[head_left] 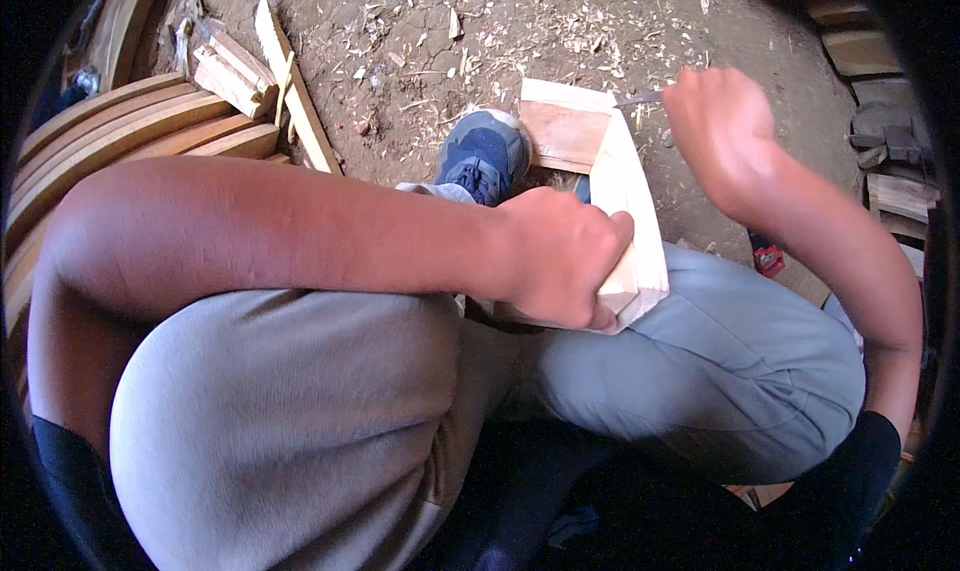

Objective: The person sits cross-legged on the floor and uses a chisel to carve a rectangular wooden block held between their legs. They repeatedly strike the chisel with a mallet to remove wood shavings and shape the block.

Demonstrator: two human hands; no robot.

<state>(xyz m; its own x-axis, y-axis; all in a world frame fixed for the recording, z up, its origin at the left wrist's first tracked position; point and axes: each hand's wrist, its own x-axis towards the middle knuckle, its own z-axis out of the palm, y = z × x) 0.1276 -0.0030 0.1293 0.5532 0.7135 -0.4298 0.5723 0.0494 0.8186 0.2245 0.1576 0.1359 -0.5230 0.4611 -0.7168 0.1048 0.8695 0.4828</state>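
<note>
My left hand (570,251) is closed round the near end of a long, pale wooden piece (630,186) with angled faces, which lies against my right leg. At its far end is a broad wooden block (568,126) with a pale top edge; I cannot tell whether the two are joined. My right hand (720,131) is a fist beyond and to the right, holding a thin-bladed tool (640,99). The blade points left and its tip meets the far corner of the wood. The tool's handle is hidden inside the fist.
My blue shoe (485,151) is beside the block. Curved planks (120,146) are stacked at the left, near a split wood chunk (238,76) and a long stick (295,86). Wood chips (590,41) litter the dirt floor; timber (900,196) lies along the right.
</note>
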